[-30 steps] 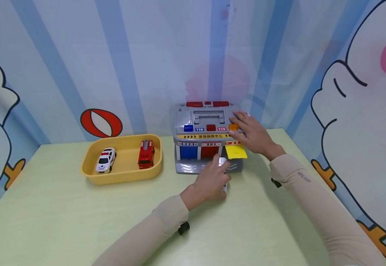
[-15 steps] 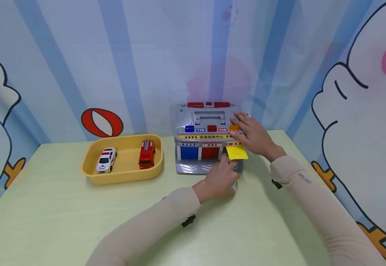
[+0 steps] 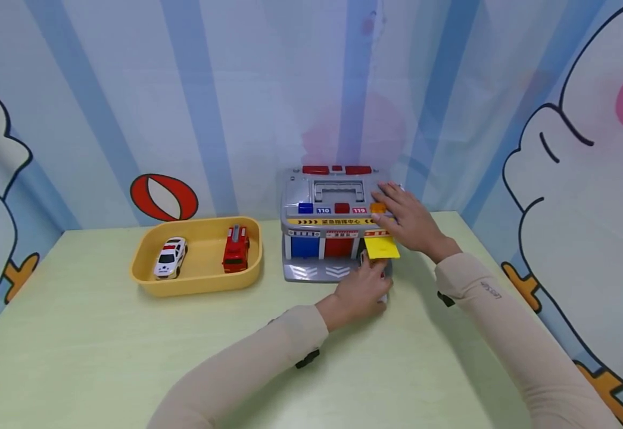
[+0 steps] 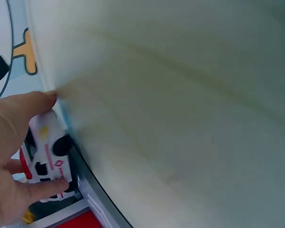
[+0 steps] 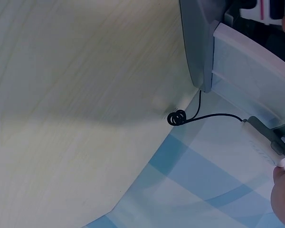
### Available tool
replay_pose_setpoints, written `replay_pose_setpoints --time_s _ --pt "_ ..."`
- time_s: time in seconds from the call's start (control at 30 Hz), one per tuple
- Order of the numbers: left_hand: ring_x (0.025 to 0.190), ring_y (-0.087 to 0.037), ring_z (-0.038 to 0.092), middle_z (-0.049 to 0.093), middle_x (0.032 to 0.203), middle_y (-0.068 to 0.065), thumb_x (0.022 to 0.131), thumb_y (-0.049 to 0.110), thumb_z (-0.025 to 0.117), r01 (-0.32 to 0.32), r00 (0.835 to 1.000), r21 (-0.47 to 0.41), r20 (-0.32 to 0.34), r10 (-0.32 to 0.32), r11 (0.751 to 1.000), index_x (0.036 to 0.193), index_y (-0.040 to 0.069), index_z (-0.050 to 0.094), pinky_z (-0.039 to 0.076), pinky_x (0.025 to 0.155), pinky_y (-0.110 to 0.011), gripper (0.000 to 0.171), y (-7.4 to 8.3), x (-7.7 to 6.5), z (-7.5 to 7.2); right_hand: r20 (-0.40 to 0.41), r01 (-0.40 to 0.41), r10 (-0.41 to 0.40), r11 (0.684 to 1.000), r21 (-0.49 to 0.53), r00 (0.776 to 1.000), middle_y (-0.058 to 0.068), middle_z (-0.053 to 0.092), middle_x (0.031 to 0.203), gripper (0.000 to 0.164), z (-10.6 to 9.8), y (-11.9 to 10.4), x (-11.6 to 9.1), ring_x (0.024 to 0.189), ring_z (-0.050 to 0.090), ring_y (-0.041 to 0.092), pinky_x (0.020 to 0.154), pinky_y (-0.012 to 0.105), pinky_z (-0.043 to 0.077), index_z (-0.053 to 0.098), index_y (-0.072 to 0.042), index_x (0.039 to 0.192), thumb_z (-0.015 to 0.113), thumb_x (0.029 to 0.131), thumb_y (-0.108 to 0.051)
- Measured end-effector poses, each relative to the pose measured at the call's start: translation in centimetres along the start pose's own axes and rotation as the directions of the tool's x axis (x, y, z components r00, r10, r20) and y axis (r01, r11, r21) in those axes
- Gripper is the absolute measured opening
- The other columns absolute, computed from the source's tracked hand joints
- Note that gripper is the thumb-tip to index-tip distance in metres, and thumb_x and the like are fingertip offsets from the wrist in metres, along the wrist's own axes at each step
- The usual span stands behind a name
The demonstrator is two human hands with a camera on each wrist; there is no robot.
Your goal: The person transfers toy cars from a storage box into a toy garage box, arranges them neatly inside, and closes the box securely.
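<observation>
My left hand [image 3: 358, 291] grips a white toy car [image 4: 48, 154] with pink markings, thumb on one end and fingers along its side. It holds the car at the rightmost doorway of a grey toy garage [image 3: 301, 193], under the raised yellow door [image 3: 381, 247]. In the head view the hand hides most of the car. My right hand [image 3: 412, 223] lies with fingers spread on the garage roof's right side, by the orange light [image 3: 377, 208]. The blue door [image 3: 305, 246] and red door [image 3: 338, 246] are down.
On the left, a yellow tray [image 3: 196, 289] holds a white police car [image 3: 171, 258] and a red fire truck [image 3: 236, 249]. A white handset [image 5: 266, 142] on a coiled black cord [image 5: 176, 118] hangs at the garage's side. A patterned curtain [image 3: 258, 107] stands behind the table.
My left hand has moved the toy car rightward, bringing it in line with the doorway under the yellow door. The right hand has stayed on the roof.
</observation>
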State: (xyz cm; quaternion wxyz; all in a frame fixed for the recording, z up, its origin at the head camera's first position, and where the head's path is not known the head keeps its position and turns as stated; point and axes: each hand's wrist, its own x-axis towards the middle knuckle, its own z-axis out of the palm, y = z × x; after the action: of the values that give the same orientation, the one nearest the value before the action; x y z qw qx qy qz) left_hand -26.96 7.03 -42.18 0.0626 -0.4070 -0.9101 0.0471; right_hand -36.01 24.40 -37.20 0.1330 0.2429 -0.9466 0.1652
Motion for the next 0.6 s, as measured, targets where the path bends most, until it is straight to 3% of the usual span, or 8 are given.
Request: replay_pose_setpoints --time_s 0.17,0.27,0.6 --pt "0.131 -0.027 0.052 0.051 0.147 -0.011 0.099 0.026 0.063 -0.064 0.988 0.094 -0.136 0.077 0.994 0.131 0.020 0.064 0.058 0.093 -0.034 0.033 0.13 -0.71 0.43 -0.003 0.008 -0.008 1.000 0.004 1.000 0.010 0.023 0.167 0.069 0.02 -0.04 0.09 0.156 0.014 0.033 0.126 0.056 0.010 0.034 -0.014 0.157 0.040 0.102 -0.056" --pt "0.130 -0.026 0.052 0.053 0.142 -0.010 0.100 0.020 0.061 -0.081 0.977 0.091 -0.189 0.097 0.993 0.128 0.021 0.060 0.059 0.090 -0.032 0.028 0.11 -0.98 0.54 -0.006 0.009 -0.009 1.000 0.005 1.000 0.010 0.023 0.167 0.069 -0.01 -0.01 0.14 0.156 0.013 0.032 0.126 0.056 0.010 0.034 -0.014 0.157 0.040 0.102 -0.055" --pt "0.126 -0.026 0.054 0.055 0.139 -0.010 0.097 0.015 0.066 -0.100 0.980 0.160 -0.153 0.125 0.982 0.124 0.017 0.063 0.059 0.091 -0.033 0.027 0.30 -1.08 0.40 -0.017 0.014 -0.014 1.000 0.005 1.000 0.009 0.024 0.167 0.067 0.10 0.07 -0.03 0.156 0.015 0.031 0.126 0.055 0.011 0.035 -0.014 0.156 0.040 0.103 -0.054"
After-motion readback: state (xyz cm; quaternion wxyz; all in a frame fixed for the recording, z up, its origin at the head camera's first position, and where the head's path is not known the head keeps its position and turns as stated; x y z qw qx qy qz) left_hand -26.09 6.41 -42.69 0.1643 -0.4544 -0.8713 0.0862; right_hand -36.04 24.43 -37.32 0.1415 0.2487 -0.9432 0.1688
